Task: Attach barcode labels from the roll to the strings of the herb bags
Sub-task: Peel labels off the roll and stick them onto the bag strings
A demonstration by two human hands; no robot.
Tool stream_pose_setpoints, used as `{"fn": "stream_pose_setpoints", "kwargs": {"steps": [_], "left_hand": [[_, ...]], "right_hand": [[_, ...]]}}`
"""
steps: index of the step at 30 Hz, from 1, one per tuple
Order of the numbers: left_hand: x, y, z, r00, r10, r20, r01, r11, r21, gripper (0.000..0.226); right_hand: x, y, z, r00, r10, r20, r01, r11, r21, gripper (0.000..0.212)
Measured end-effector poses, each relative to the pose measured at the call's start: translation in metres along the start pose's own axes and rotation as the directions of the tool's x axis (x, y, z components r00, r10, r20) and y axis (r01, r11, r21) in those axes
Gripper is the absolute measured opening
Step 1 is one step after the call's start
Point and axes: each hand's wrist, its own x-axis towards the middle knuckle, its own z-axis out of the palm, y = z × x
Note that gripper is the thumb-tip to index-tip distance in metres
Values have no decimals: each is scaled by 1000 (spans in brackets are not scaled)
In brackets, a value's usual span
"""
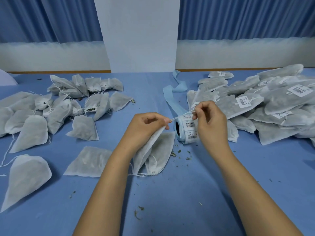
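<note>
1. The left hand grips a herb bag just left of the label roll, its fingertips pinching the bag's string. The right hand, above the roll, pinches the string's other end.
2. The string runs taut over the roll, with no label on it yet.
3. I'd say the string is being readied. Next, a label must be peeled and folded squarely round it.
4. Unlabelled bags lie well left of the roll, and the labelled pile sits to its right on the tabletop.
</note>
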Motion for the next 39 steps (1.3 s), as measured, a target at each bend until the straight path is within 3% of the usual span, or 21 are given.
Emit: {"fn": "stream_pose_setpoints", "kwargs": {"steps": [3, 7, 9, 12, 15, 18, 22, 24, 26, 29, 31, 33, 35, 36, 37, 39], "left_hand": [[-1, -3, -5, 984, -100, 150, 75, 983, 165, 20], [3, -10, -13, 959, -238, 155, 183, 935, 305, 32], [5, -14, -10, 962, -254, 102, 206, 917, 342, 37], [9, -19, 2, 975, -202, -97, 223, 913, 342, 28], [12, -18, 6, 939, -177, -294, 244, 947, 207, 19], [11, -13, 5, 912, -215, -349, 234, 972, 13, 14], [7, -4, 3, 955, -284, -86, 215, 862, -460, 12], [5, 0, 2, 974, -228, 19, 205, 833, -513, 6], [3, 1, 1, 982, -187, 31, 179, 866, -466, 9], [3, -5, 1, 989, -147, 8, 140, 926, -349, 42], [5, -11, 2, 993, -64, -96, 47, 985, -169, 54], [8, -16, 2, 965, 100, -241, -87, 994, 65, 65], [9, -18, 3, 920, 238, -310, -178, 961, 210, 68], [9, -18, 3, 902, 281, -327, -206, 947, 247, 66], [9, -19, 3, 885, 316, -341, -221, 932, 288, 62], [11, -22, 3, 855, 389, -344, -234, 880, 414, 48]], "right_hand": [[6, 6, -4, 991, 125, -57, -122, 991, 51, 21], [15, 9, -15, 964, 205, -171, -183, 974, 134, 12], [10, 2, -13, 978, 115, -174, -99, 990, 102, 16], [-9, -16, 2, 984, -169, -62, 173, 983, 56, 14], [-25, -22, 16, 879, -411, 244, 412, 910, 46, 6], [-31, -18, 22, 766, -433, 475, 502, 864, -22, 5], [-28, -12, 23, 764, -405, 502, 526, 842, -121, 5], [-26, -10, 22, 785, -395, 478, 510, 849, -137, 7], [-23, -8, 21, 819, -375, 435, 477, 866, -151, 8], [-21, -7, 20, 840, -339, 424, 437, 885, -160, 8], [-21, -6, 19, 827, -311, 468, 418, 898, -141, 8], [-15, -5, 13, 872, -251, 419, 331, 935, -129, 10], [-3, 1, 3, 976, -72, 206, 106, 981, -160, 11], [4, 5, -3, 993, 65, 101, -46, 983, -176, 14], [10, 10, -9, 974, 222, 46, -211, 961, -176, 20], [14, 18, -14, 848, 519, 107, -506, 853, -130, 28]]}}
